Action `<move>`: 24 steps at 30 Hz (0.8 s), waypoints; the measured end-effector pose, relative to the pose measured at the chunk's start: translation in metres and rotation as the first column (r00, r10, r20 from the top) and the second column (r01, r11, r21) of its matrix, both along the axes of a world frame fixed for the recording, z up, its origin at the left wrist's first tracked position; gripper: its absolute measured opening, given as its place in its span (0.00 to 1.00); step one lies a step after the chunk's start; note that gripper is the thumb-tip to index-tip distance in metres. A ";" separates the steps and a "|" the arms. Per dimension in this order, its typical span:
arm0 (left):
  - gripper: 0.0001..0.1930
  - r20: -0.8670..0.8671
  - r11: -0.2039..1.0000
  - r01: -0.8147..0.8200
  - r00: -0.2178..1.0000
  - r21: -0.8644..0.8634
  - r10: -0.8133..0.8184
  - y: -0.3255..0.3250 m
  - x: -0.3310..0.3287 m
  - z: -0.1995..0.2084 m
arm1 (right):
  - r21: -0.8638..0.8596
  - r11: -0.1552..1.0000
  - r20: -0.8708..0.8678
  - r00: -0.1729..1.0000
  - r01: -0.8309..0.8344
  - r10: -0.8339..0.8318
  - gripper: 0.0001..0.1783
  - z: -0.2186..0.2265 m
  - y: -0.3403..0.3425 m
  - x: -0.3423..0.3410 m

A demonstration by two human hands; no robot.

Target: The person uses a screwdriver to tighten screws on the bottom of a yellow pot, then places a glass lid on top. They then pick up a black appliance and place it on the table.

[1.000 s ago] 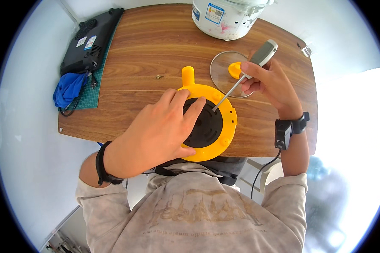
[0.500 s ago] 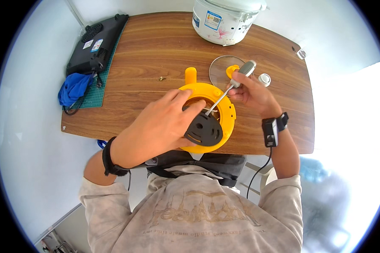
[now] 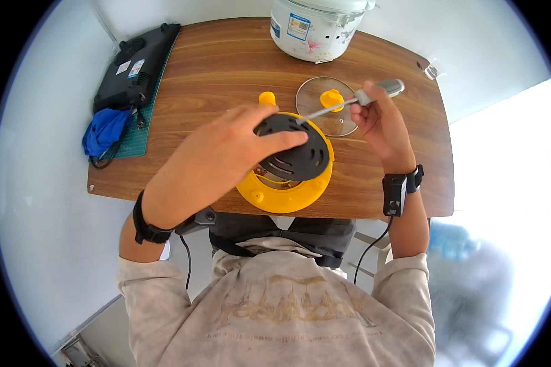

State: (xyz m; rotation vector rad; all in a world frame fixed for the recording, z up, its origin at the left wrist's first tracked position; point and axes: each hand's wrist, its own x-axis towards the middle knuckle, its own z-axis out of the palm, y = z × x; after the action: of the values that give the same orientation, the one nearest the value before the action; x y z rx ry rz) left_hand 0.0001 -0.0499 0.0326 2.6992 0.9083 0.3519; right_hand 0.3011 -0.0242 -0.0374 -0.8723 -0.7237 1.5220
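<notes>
My left hand reaches in from the left, fingers closed around a round black slotted cover. The cover tilts over the yellow ring-shaped body of a small appliance, and wires show inside its opening below the cover. A yellow handle sticks out at the body's far side. My right hand grips a screwdriver by its grey handle. Its shaft points left, and its tip meets the cover's far part. Whether a screw is at the tip cannot be made out.
A glass lid with a yellow knob lies behind the screwdriver. At the back stands a white rice cooker. To the left are a black appliance, a blue cloth and a green mat on the wooden table.
The black cover has moved toward the far side of the yellow body, uncovering its near inside. The screwdriver has swung lower and to the right, lying flatter.
</notes>
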 end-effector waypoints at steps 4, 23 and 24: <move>0.35 0.013 0.995 -0.039 0.999 0.092 0.038 0.001 -0.005 0.008 | 0.158 0.969 0.026 0.981 0.188 -0.194 0.10 0.022 -0.006 -0.003; 0.25 0.369 0.990 0.071 0.929 -0.119 -0.022 0.004 -0.004 -0.020 | 0.074 0.958 0.652 0.740 -0.279 0.165 0.15 0.053 -0.059 -0.035; 0.25 0.351 0.991 0.071 0.936 -0.110 -0.028 0.005 -0.005 -0.023 | 0.001 0.958 0.541 0.806 -0.288 0.242 0.16 0.053 -0.056 -0.034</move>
State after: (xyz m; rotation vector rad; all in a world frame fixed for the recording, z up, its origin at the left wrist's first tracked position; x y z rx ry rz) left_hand -0.0045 -0.0453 0.0095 2.4346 0.7293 0.7131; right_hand 0.2676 -0.0804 0.0158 -1.1914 -1.3609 1.4816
